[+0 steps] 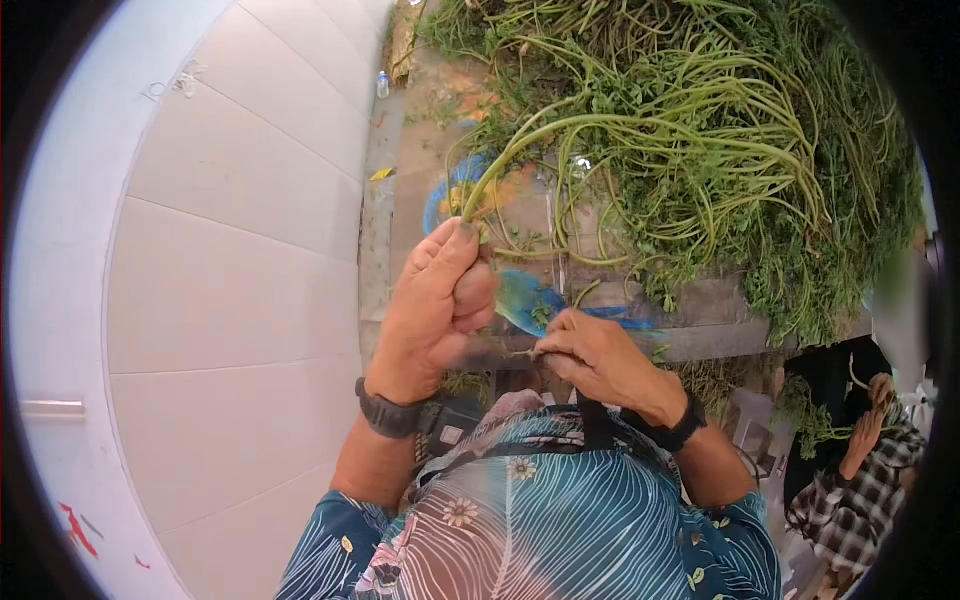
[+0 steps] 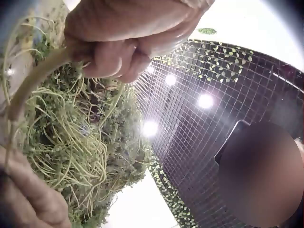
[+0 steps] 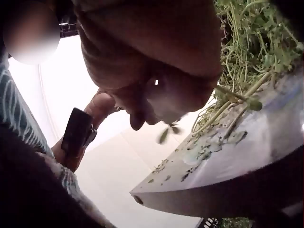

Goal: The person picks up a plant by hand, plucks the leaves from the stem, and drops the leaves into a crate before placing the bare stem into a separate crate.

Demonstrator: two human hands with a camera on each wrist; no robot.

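Note:
The left hand (image 1: 435, 300) grips a long green stem (image 1: 520, 143) between thumb and curled fingers, and the stem arches up and right over the table. In the left wrist view the same stem (image 2: 38, 76) leaves that hand (image 2: 133, 28) toward the lower left. Lower and to the right, near the table's front edge, the right hand (image 1: 610, 362) has its thumb and fingertips pinched together on a thin stem end (image 1: 520, 354). A small leafy sprig (image 3: 170, 132) shows below the right hand (image 3: 152, 61) in the right wrist view.
A large heap of leafy stems (image 1: 700, 150) covers the table's back and right. Loose leaves and blue-painted patches (image 1: 525, 300) mark the tabletop (image 1: 425, 140). A small bottle (image 1: 383, 84) stands at the left edge. Another person (image 1: 865, 480) handles stems at the lower right.

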